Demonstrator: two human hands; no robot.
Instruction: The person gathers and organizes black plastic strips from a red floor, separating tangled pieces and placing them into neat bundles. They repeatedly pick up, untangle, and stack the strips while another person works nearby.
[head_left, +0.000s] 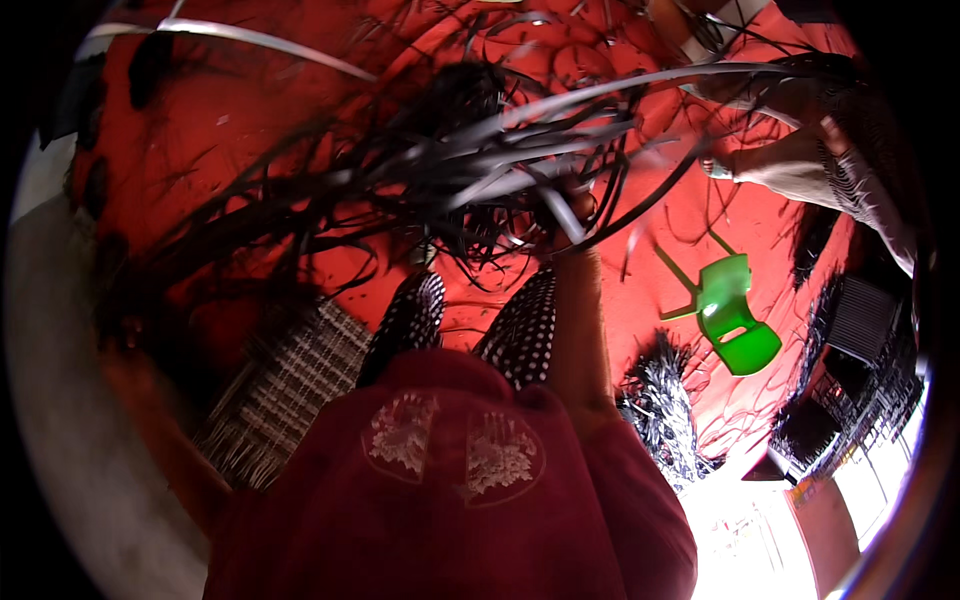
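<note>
A loose, tangled bundle of long black plastic strips (400, 165) stretches across in front of me, smeared by motion in places. My right hand (577, 208) is closed around strips near the bundle's right part, and several lighter-looking strips cross over its fingers. At the far left, in deep shadow, my left hand (128, 335) is at the end where the dark strips gather. Its fingers look closed on them, though the dimness hides their detail. Below the bundle, between my arms, are my legs in dotted cloth.
Strip scraps litter the red floor (640, 290). A woven checked panel with fringed ends (310, 370) lies beside my left leg. To the right are a green plastic chair (735, 310), a pile of shredded strips (662, 400) and dark woven pieces (862, 318). Another person (800, 165) sits at upper right.
</note>
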